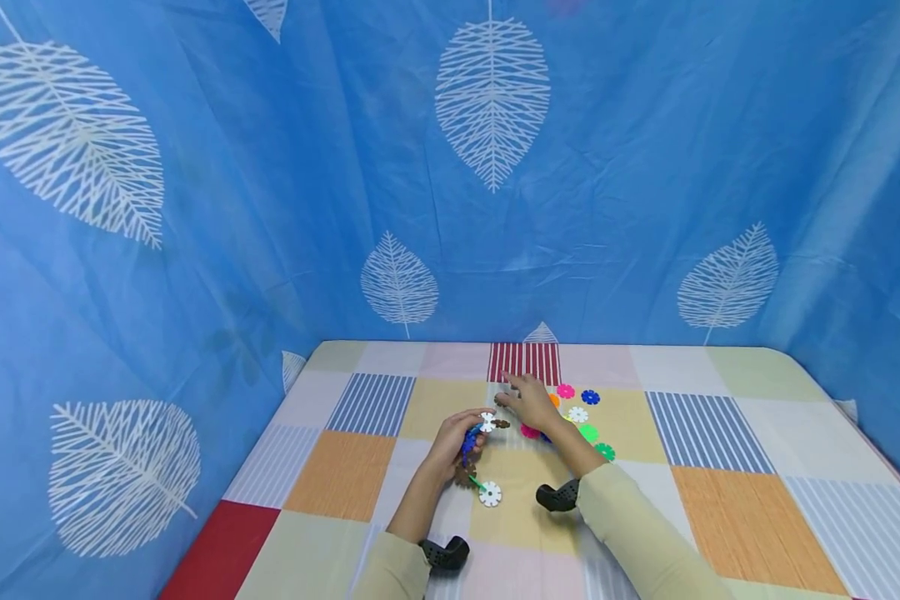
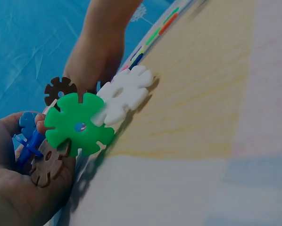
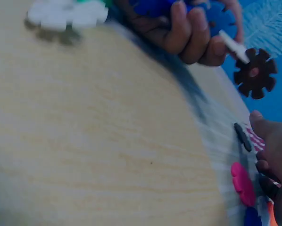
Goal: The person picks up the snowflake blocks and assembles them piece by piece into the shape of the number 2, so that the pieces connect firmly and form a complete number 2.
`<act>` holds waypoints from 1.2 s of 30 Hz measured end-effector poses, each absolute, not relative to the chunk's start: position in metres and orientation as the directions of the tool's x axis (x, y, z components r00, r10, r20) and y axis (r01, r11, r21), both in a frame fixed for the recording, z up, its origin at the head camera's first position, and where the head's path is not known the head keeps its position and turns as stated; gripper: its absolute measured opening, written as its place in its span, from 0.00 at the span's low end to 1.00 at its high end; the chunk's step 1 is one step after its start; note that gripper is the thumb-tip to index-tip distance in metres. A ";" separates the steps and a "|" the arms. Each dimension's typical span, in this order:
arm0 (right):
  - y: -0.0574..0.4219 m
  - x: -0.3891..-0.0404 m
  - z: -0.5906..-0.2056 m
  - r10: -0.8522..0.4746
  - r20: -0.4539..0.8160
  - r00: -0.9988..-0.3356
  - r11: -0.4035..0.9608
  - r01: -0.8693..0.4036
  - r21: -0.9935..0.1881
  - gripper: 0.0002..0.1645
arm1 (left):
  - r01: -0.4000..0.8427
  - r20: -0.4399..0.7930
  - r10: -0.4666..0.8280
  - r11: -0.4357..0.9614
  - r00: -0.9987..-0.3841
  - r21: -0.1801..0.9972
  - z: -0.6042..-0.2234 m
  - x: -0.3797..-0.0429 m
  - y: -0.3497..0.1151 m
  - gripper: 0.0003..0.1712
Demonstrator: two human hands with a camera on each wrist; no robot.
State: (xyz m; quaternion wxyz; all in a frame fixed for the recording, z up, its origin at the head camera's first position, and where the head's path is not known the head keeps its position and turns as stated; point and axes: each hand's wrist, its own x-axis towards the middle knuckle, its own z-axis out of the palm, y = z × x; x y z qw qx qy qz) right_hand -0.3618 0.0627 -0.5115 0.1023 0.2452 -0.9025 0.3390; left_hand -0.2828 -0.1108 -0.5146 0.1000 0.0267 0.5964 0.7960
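Note:
My left hand (image 1: 447,443) grips a chain of slotted plastic flower discs joined edge to edge. Blue discs (image 1: 470,442) lie within the fingers. At the chain's far end are a white disc (image 1: 487,422) and a brown disc (image 3: 255,74). From the near end hang another brown disc (image 2: 47,162), a green disc (image 2: 68,115) and a white disc (image 2: 124,94). My right hand (image 1: 532,404) reaches over the loose discs, its fingers extended beside a loose brown disc (image 1: 502,399). Whether the fingertips touch that disc I cannot tell.
Right of my right hand lie several loose discs, among them a pink disc (image 1: 566,391), a blue disc (image 1: 590,397), a white disc (image 1: 578,414) and a green disc (image 1: 604,452). A patchwork cloth (image 1: 727,517) covers the table. Blue curtains (image 1: 607,167) stand behind it.

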 end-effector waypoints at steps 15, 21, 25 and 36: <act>0.060 -0.355 -0.513 -0.276 0.347 -0.897 0.591 -0.443 -0.675 0.12 | -0.217 -0.183 0.145 -0.267 -0.972 0.939 -0.509 -0.283 -0.110 0.20; 0.067 -0.336 -0.514 -0.122 0.332 -0.935 0.328 -0.354 -0.876 0.11 | -0.213 -0.182 0.133 -0.270 -0.974 0.939 -0.509 -0.281 -0.109 0.19; 0.075 -0.320 -0.513 -0.096 0.255 -0.962 0.059 -0.262 -0.963 0.15 | -0.201 -0.180 0.102 -0.260 -0.978 0.944 -0.509 -0.281 -0.107 0.18; 0.079 -0.288 -0.512 -0.143 0.071 -0.987 -0.174 -0.045 -0.984 0.16 | -0.195 -0.180 0.077 -0.286 -0.981 0.938 -0.511 -0.281 -0.103 0.19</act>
